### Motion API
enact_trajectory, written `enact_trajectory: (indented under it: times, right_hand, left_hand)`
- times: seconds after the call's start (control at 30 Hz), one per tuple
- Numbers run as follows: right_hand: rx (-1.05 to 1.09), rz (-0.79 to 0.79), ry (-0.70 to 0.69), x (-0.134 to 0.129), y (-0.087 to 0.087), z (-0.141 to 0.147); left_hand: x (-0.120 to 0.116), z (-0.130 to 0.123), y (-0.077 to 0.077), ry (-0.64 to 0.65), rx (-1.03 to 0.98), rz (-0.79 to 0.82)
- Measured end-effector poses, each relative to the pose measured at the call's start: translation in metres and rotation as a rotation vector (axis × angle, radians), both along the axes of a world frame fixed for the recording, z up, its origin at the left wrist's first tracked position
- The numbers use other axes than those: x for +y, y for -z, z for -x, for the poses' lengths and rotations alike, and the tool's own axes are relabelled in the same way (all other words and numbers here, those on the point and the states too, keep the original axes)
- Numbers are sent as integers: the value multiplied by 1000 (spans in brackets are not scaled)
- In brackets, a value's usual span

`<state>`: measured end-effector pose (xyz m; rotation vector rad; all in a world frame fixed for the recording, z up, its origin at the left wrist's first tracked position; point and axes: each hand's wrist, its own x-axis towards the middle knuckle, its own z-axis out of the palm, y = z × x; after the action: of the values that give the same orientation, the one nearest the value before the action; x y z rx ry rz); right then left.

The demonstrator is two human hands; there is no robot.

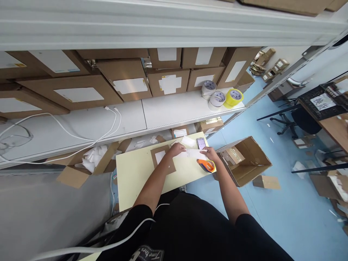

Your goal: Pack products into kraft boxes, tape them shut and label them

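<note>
Left hand [177, 149] and right hand [210, 153] both press flat, fingers spread, on a white paper sheet [193, 153] (pale yellow tabletop [136, 174] beneath), orange tape dispenser [206, 165] just beside.

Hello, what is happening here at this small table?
A person stands at a pale yellow table and presses both hands on white paper slips. The left hand lies beside a flat brown box; the right hand is just above an orange tape dispenser. A phone lies near the far edge. An open carton sits on the floor to the right.
</note>
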<state>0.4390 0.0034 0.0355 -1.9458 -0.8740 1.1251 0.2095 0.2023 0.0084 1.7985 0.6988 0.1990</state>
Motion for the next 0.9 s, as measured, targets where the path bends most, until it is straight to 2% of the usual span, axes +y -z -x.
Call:
enact_trajectory:
  times: [0.1,0.17,0.27,0.37,0.47,0.53,0.63,0.73,0.83,0.9]
  right_hand:
    - [24,-9,106,-17,-4,-8]
    - [55,-17,172,-28,-8,-15]
    - [133,-20,207,-37,-17,-14]
    - [218,-37,188,-32,-28,5]
    - [234,-80,170,-20,-38,28]
    - [192,-126,158,-14,-44,39]
    - [78,-164,97,-8,-51,50]
    - [-52,-173,-28,1,-60,62]
    - [-58,-244,-134,13,-67,81]
    - [13,-320,-128,21,-69,96]
  left_hand:
    - [10,8,-1,6,-30,17]
    - [20,15,-2,-43,-60,25]
    - [25,15,-7,-25,-70,1]
    - [11,-2,-16,40,-5,-125]
    - [-8,-14,-30,-39,56,-266]
    - [-17,-13,-40,-119,41,-251]
    - [-30,4,-55,-169,-71,-70]
    - [-46,31,-69,-124,-107,92]
    - [-67,60,-77,-105,-39,109]
    - [-80,77,-79,-189,0,80]
